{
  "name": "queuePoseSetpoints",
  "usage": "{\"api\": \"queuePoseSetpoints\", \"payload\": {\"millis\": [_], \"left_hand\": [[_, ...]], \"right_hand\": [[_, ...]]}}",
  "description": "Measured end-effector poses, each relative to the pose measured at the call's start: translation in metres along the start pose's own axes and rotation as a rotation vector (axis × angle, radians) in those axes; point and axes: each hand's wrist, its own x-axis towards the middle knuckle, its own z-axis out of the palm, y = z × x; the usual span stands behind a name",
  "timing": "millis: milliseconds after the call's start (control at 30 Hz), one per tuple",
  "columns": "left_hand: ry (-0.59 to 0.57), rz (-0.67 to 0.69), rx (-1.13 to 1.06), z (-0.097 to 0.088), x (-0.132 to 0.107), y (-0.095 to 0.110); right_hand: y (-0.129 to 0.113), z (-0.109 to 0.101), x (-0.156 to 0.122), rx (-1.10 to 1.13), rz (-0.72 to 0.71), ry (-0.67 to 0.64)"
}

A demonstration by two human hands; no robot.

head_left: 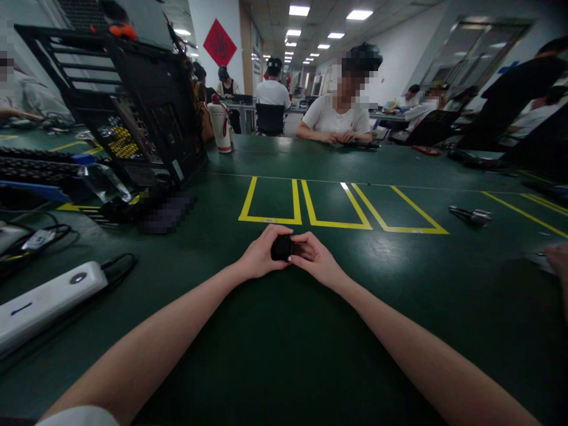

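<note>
A small, rounded black object (pixel 281 248) is held just above or on the green table, near the middle of the view; its exact kind does not show. My left hand (pixel 262 254) curls around its left side, fingers over the top and thumb below. From the right, my right hand (pixel 316 258) grips its edge, with the thumb and fingers closed against it. Parts of the object are covered by the fingers. Just beyond both hands, yellow tape outlines (pixel 270 221) mark the tabletop.
To the left stand a black open computer case (pixel 146 112), a plastic bottle (pixel 104 180) and a white power strip (pixel 53 302). A metal tool-like item (pixel 471 215) lies at right. Another person's hand (pixel 557 259) reaches in at the right edge. A person (pixel 339 115) sits opposite; a cup (pixel 220 127) stands farther back.
</note>
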Motion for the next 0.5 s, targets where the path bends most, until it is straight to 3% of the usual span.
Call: {"api": "queuePoseSetpoints", "payload": {"millis": [300,500], "left_hand": [[0.001,-0.016,-0.016,-0.0005,-0.0006,0.0000],[-0.002,-0.023,-0.014,-0.0011,-0.0003,0.0015]], "right_hand": [[0.0015,0.0029,0.0029,-0.008,0.000,0.075],[0.0009,0.0005,0.0008,0.006,0.036,0.000]]}}
